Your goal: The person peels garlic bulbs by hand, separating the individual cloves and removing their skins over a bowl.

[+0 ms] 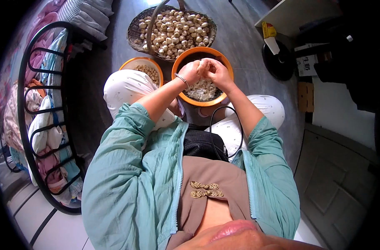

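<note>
My left hand [191, 72], with a bracelet at its wrist, is closed in a pinch above the orange-rimmed basin [183, 98]. My right hand [217, 72] meets it there, fingers also pinched. Whatever is between the fingertips is too small and hidden to make out. Below both hands, pale garlic skins [202, 90] lie in the basin. A smaller orange-rimmed bowl [127, 62] to the left holds peeled garlic cloves [150, 72]. Beyond them stands a woven basket [135, 35] full of whole garlic bulbs [177, 31].
My knees [125, 89] flank the basin. A black bag [202, 143] with a looped cord rests at my waist. On the left is a black metal bed frame [25, 108] with clothes and bedding. To the right are a round black base [277, 60] and a cabinet door [331, 166].
</note>
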The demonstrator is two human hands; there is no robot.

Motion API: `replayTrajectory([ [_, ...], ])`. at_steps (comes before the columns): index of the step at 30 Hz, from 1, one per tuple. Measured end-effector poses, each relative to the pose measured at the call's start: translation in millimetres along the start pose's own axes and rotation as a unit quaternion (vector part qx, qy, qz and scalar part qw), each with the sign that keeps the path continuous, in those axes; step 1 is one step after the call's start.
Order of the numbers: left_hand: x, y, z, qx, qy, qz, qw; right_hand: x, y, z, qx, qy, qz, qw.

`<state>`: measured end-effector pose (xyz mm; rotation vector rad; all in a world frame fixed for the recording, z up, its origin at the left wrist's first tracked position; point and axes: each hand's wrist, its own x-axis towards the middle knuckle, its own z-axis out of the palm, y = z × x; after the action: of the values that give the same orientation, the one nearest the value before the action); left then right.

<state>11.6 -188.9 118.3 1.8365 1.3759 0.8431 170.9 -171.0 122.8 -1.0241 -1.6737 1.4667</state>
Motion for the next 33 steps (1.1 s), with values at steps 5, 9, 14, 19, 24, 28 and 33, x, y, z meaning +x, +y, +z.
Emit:
replayTrajectory([
  [5,-1.6,3.5,1.6,-0.107,0.009,-0.083,0.991,-4.3,-12.4,0.5,-0.108,0.022,-0.032,0.993],
  [9,-1.2,1.5,-0.7,-0.071,0.027,-0.101,0.992,-6.1,-15.9,2.5,0.013,-0.005,0.031,0.999],
  [14,0.7,-10.5,7.7,-0.24,0.052,-0.101,0.964,-4.8,-24.2,-0.6,0.137,-0.017,0.074,0.988],
  [19,5.5,-27.9,14.4,-0.294,0.056,-0.182,0.937,-0.9,-13.3,-1.8,0.179,-0.025,0.092,0.979],
  [24,5.8,2.8,-4.5,-0.335,-0.034,-0.292,0.895,0.7,-8.4,-3.4,0.091,0.012,0.07,0.993],
  [28,3.2,14.3,-5.9,-0.248,-0.132,-0.236,0.93,-3.9,-17.1,0.8,-0.154,0.041,-0.041,0.986],
  [33,3.1,13.8,-12.5,-0.197,-0.131,-0.196,0.952,-2.8,-27.9,-4.8,-0.208,0.027,-0.09,0.974],
])
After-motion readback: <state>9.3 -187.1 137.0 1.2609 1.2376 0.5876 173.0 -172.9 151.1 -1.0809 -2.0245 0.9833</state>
